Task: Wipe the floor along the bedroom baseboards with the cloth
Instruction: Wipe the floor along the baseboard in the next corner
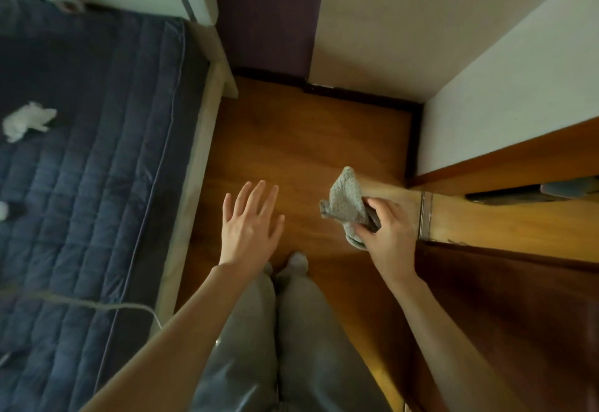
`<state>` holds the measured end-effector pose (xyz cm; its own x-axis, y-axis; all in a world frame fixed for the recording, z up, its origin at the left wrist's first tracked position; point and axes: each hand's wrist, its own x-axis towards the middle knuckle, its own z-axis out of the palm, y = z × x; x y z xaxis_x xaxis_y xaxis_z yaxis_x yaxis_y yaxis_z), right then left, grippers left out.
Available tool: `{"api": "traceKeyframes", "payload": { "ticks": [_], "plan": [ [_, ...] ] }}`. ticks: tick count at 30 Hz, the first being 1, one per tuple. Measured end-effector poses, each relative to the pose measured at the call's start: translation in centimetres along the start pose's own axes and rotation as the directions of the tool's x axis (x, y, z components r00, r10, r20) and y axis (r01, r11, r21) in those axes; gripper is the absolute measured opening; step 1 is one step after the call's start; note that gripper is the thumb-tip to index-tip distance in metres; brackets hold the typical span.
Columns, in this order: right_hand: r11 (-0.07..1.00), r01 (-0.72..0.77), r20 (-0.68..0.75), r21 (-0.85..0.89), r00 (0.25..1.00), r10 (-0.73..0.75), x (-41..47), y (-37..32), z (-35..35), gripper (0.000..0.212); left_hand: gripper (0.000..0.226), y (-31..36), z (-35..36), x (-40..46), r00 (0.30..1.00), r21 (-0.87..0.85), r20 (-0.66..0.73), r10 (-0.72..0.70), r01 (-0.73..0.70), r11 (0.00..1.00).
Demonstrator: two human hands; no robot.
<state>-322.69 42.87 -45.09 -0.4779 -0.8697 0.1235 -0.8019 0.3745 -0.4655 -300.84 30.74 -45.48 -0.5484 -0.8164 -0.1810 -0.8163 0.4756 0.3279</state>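
My right hand (pixel 387 226) grips a folded grey cloth (pixel 345 199), held in the air above the wooden floor (pixel 291 139). My left hand (pixel 249 225) hovers beside it with fingers spread and holds nothing. A dark baseboard (pixel 363 95) runs along the foot of the far wall and turns down the right wall at the corner. My legs in grey trousers and socks stand on the floor below my hands.
A bed with a dark blue quilted cover (pixel 90 158) and a pale wooden frame (pixel 197 165) fills the left side. A grey cable (pixel 97 304) lies across it. At right stand a white wall, a wooden door frame (pixel 505 168) and a metal threshold strip (pixel 425 213).
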Motion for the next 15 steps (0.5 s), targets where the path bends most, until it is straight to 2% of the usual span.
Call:
{"api": "traceKeyframes", "payload": {
  "ticks": [6,11,15],
  "plan": [
    [0.995,-0.104,-0.013,-0.004,0.995,0.104,5.2,0.8,2.1,0.049,0.054,-0.5,-0.3,8.4,0.995,0.006,0.074,0.072,-0.073,0.997],
    [0.972,-0.234,-0.050,-0.022,0.971,0.233,8.5,1.6,3.8,0.046,0.050,-1.2,-0.8,15.9,0.976,0.045,0.117,0.183,-0.189,0.981],
    [0.940,-0.337,-0.101,-0.051,0.938,0.331,10.6,3.0,5.0,0.046,0.052,-1.0,-0.6,21.2,0.943,0.092,0.202,0.266,-0.289,0.953]
  ]
}}
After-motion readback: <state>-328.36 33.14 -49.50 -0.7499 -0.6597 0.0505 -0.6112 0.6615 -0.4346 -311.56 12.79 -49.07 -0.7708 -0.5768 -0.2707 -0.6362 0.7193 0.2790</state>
